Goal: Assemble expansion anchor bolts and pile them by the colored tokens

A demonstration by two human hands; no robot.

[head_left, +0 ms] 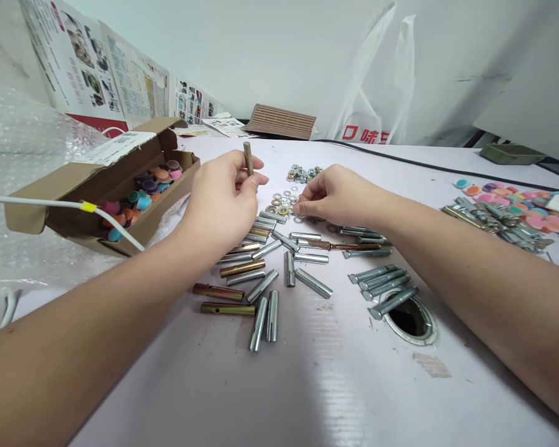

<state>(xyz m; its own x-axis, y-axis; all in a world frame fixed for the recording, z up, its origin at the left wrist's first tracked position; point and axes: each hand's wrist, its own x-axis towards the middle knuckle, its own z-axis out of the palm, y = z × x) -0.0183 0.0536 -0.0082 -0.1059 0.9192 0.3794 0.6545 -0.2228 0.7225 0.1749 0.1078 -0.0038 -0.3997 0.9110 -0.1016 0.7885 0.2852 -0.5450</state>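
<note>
My left hand [228, 195] is closed around a threaded bolt [248, 158], which stands nearly upright with its threaded end above the fingers; its lower part is hidden in the hand. With thumb and fingers pinched together, my right hand [330, 195] reaches down into a small pile of flat washers [279, 202]. Whatever lies between those fingertips is hidden. Behind the washers is a heap of hex nuts [300, 172]. Metal sleeves [261, 285], silver and brass-coloured, lie scattered in front of both hands. Several loose bolts [377, 276] rest below my right forearm.
On the left, an open cardboard box [168, 205] holds coloured plastic caps, beside bubble wrap [32, 161] and a white cable [51, 200]. Assembled anchor bolts [503, 226] and more caps [531, 202] lie at right. A round table hole [419, 326] sits under one bolt.
</note>
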